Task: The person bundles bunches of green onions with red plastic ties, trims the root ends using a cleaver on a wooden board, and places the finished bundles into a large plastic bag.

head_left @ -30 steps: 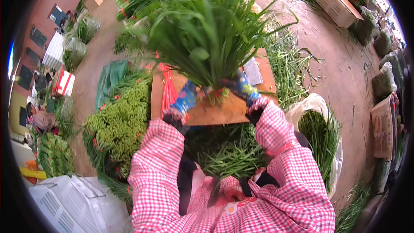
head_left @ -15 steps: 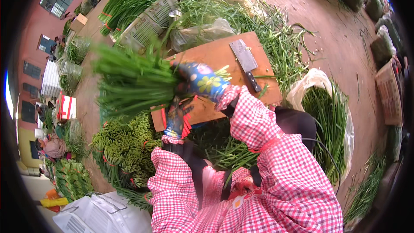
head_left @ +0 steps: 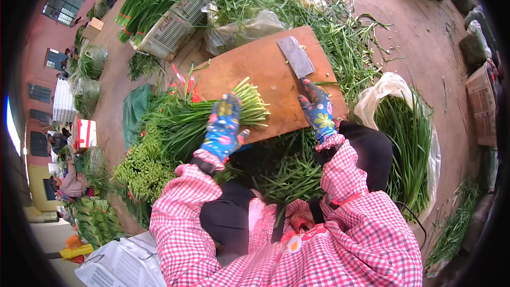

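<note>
A whitish plastic bag (head_left: pixel 367 107) of greens stands at right, a pale crate (head_left: pixel 172 34) at upper left. At centre, the left hand (head_left: pixel 223 124) lies flat, thumb spread, on a green bundle (head_left: pixel 197 114) overlapping the wooden board (head_left: pixel 241 72); the right hand (head_left: pixel 320 111) covers the cleaver's (head_left: pixel 296 57) handle, grip unclear.

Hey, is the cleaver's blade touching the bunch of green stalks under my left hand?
Apart: the head view plainly shows bare wooden board between the blade and the bunch.

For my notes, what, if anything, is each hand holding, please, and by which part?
The left hand lies over the bunch near its pale ends, the right hand over the cleaver's handle; neither grip is clear.
</note>
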A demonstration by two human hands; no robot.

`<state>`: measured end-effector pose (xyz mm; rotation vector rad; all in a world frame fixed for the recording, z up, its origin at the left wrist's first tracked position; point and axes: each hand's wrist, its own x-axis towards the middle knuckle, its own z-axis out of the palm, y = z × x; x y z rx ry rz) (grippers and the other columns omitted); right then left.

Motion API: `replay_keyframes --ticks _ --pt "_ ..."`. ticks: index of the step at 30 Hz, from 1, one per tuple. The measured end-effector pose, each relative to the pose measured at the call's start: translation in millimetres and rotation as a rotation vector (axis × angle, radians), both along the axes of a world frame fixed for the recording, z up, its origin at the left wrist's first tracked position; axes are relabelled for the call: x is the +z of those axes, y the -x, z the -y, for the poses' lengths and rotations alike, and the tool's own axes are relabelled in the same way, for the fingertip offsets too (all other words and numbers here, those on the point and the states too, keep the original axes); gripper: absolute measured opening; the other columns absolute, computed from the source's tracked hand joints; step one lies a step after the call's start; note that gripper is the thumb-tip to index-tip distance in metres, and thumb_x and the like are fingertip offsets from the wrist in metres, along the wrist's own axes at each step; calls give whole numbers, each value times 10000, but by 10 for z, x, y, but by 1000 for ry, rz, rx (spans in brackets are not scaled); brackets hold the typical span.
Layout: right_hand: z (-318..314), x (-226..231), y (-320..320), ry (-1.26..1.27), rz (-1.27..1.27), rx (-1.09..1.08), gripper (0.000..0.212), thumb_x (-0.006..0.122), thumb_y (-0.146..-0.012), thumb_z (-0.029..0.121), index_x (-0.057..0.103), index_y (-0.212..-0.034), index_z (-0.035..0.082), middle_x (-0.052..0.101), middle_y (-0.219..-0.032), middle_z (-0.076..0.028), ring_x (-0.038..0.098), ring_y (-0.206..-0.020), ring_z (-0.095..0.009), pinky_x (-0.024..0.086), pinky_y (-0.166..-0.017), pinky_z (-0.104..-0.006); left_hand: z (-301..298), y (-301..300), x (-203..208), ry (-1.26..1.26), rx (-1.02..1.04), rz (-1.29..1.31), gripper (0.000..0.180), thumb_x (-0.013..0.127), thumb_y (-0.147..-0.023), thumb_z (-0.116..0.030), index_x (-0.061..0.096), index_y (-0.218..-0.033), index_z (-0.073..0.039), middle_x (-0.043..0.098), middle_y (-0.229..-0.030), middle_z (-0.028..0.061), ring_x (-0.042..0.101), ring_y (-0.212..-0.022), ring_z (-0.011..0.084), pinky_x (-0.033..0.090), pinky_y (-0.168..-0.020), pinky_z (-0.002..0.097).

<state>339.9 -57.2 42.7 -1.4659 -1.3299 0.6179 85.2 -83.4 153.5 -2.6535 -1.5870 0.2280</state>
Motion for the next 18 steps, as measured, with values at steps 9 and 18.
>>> replay_keyframes --ticks 9,18 --pt "-189 26 -125 116 455 -40 648 712 -652 219 439 -1232 115 567 -911 -114 536 -869 -295 420 -732 -406 -485 -101 -549 -23 -72 -118 979 641 -639 -443 147 -1388 -52 78 -1439 208 50 -1327 394 42 -1066 493" --pt "-436 64 -178 368 644 64 691 682 -668 211 378 -1281 119 563 -910 -113 548 -851 -292 434 -690 -401 -1223 -201 -256 517 244 -143 1131 778 -556 -414 122 -1361 33 317 -1330 259 423 -1159 365 358 -961 393"
